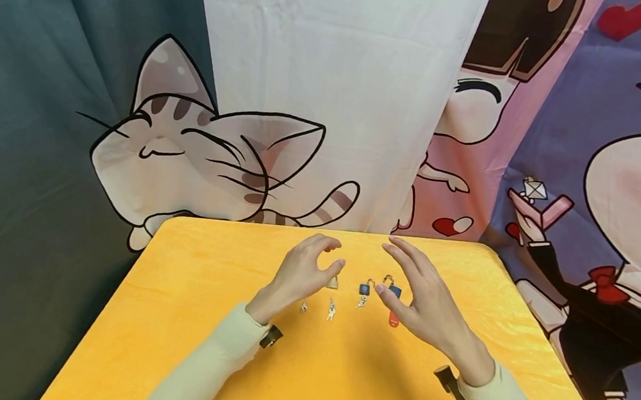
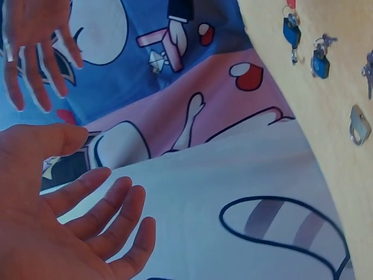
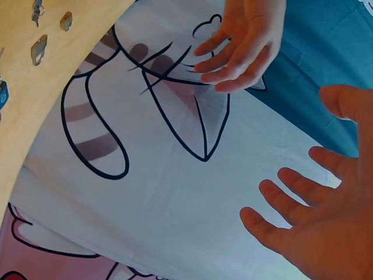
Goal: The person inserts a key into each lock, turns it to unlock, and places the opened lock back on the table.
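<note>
Both hands hover above the yellow table with nothing in their grasp. My left hand [image 1: 304, 276] has relaxed, slightly bent fingers and partly hides a brass-coloured padlock [image 1: 333, 284] behind its thumb. Fingers spread, my right hand [image 1: 432, 304] is nearest to a blue padlock [image 1: 395, 291] with its shackle up and a red piece [image 1: 394, 320] below it. Between the hands lie a smaller blue padlock [image 1: 364, 290], keys [image 1: 361, 302] just under it, and another bunch of keys [image 1: 331, 310]. A small metal piece [image 1: 304, 306], too small to identify, lies near the left wrist.
The yellow table [image 1: 168, 340] ends at a printed cloth backdrop [image 1: 335, 47] with a cartoon cat and figures. Each wrist carries a small black device, one [image 1: 271, 337] on the left and another [image 1: 450, 384] on the right.
</note>
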Tool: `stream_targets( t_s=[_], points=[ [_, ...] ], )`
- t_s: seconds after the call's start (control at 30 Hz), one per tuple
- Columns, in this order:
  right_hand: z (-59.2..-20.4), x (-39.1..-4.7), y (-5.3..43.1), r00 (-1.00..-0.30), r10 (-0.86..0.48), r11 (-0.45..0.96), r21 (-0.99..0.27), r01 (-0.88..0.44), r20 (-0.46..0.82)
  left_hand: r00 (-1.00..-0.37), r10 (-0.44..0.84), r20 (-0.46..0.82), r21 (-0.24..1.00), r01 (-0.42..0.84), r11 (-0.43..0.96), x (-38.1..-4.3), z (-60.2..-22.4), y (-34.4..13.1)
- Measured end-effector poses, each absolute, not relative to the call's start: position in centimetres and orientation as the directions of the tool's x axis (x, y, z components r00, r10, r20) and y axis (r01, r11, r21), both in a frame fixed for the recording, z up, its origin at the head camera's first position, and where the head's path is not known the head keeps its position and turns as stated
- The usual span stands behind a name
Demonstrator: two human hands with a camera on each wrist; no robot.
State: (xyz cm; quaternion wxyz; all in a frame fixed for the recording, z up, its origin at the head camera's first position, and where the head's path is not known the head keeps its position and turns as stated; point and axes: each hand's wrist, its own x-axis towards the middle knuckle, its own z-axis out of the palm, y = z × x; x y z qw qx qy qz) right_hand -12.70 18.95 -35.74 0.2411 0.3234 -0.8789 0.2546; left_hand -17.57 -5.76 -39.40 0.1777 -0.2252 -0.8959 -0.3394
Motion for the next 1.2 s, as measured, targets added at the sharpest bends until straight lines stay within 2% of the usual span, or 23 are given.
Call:
stream_targets(
  t_s=[0.27,0.47,0.8,0.97,1.2],
  points=[
    [-36.0,-13.2,18.4,-0.698,-0.454,0.660,-0.318,-0.681,0.554,-0.787,0.288,0.546,0.458,0.569,0.683,-16.5,-38.6,-7.5],
    [-36.5,-13.8,18.1,-0.733,-0.448,0.670,-0.351,-0.654,0.511,-0.781,0.289,0.553,0.446,0.570,0.690,-15.8,-38.4,-8.6],
    [-38.0,-15.7,17.6,-0.744,-0.450,0.676,-0.356,-0.645,0.494,-0.773,0.270,0.574,0.431,0.565,0.704,-15.5,-37.9,-9.6],
    [-39.4,-16.7,17.3,-0.769,-0.456,0.682,-0.378,-0.625,0.448,-0.774,0.271,0.572,0.432,0.565,0.702,-15.4,-37.9,-9.7],
    [-41.6,-18.3,16.8,-0.837,-0.435,0.714,-0.439,-0.545,0.331,-0.780,0.267,0.566,0.434,0.558,0.708,-15.2,-37.9,-9.7]
  ],
)
